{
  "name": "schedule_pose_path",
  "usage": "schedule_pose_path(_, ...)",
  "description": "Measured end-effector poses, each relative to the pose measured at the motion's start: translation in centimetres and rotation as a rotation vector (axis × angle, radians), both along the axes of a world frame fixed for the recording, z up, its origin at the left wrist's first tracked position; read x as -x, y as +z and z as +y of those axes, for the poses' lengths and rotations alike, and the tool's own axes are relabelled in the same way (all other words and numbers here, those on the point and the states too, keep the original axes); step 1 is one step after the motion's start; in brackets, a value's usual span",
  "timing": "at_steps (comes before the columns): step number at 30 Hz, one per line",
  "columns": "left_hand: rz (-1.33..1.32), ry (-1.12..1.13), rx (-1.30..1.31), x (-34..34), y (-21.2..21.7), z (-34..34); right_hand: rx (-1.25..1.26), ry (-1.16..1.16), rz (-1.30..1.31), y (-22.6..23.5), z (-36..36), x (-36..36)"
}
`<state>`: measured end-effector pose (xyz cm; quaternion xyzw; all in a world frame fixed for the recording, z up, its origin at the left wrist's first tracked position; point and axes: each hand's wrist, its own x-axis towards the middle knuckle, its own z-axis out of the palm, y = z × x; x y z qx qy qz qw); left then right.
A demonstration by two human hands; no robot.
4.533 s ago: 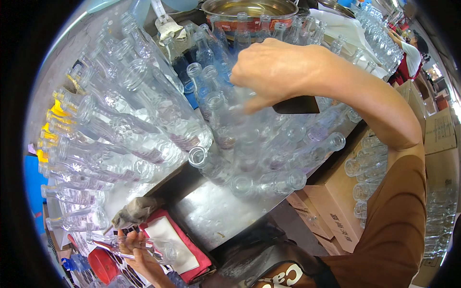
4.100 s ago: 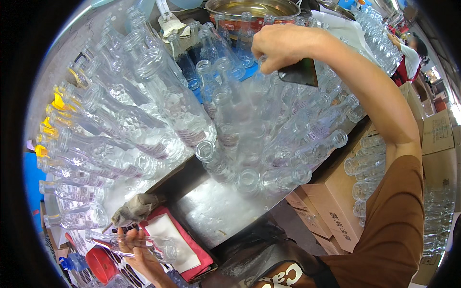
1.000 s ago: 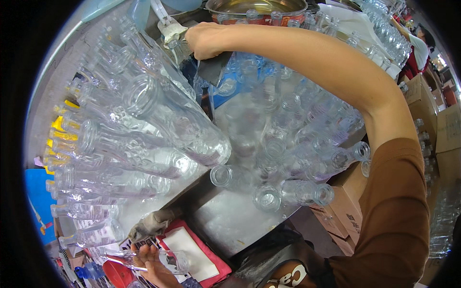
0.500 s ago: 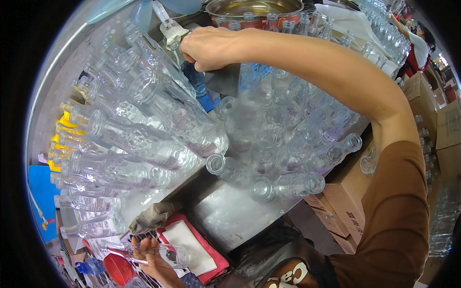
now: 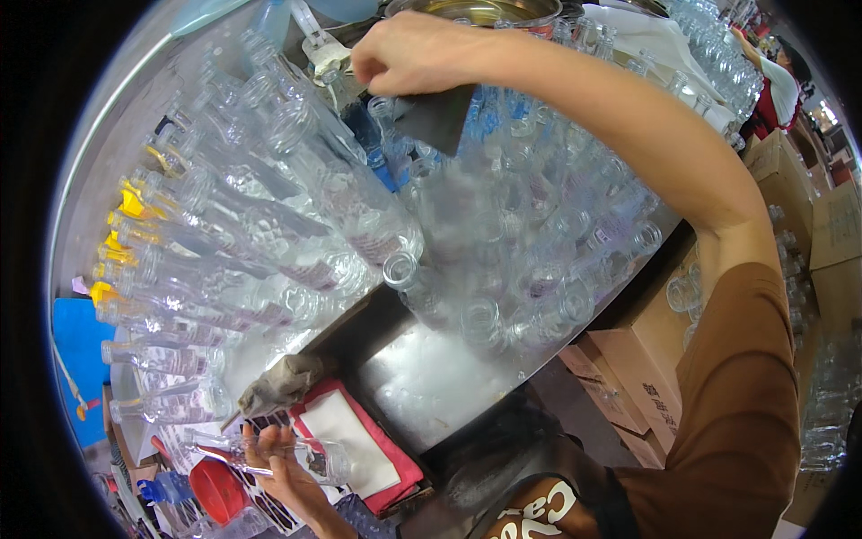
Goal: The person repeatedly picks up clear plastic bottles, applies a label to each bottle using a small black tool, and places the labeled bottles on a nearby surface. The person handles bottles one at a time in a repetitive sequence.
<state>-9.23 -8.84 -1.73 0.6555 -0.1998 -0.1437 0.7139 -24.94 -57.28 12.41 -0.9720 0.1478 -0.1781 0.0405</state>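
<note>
At the lower left, the left hand (image 5: 285,467) has its fingers curled around a clear long-necked glass bottle (image 5: 334,463), which lies nearly flat, its neck to the left. A grip around the body with light, even pressure seems best, since smooth glass would likely turn easily in the fingers. Just right of it is a red folded pad (image 5: 409,478) topped by a white flat sheet (image 5: 350,436); the bottle's base is best kept clear of that edge.

Beyond, a grey crumpled cloth bundle (image 5: 285,382) rests beside the shiny grey metal tabletop (image 5: 409,400). Upright clear glass bottles (image 5: 401,271) crowd the tabletop, so the right forearm should do well to travel high above their open mouths.

Farthest out, the right hand (image 5: 404,56) is over the back bottles, near a white handle wrapped in pale cloth (image 5: 310,25). Its fingers bend inward; I cannot tell whether they clamp anything. A dark flat four-sided piece (image 5: 440,121) shows beneath it, best kept from brushing the necks.
</note>
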Motion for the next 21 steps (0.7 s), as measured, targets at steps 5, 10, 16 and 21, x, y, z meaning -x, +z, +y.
schedule_pose_path(5,-0.006,-0.036,0.062,-0.3,0.5,1.5,-0.223,0.061,-0.168,5.4,2.0,5.1)
schedule_pose_path(10,0.099,-0.065,0.090,0.9,1.4,1.5,-0.471,-0.104,-0.329,11.0,14.3,13.0)
schedule_pose_path(16,0.259,-0.342,-0.038,2.1,2.1,-0.7,-0.757,0.207,-0.257,0.3,29.8,10.7)
schedule_pose_path(21,0.437,-0.559,-0.099,0.6,-0.3,0.1,-1.107,0.067,-0.318,-11.4,37.1,3.9)
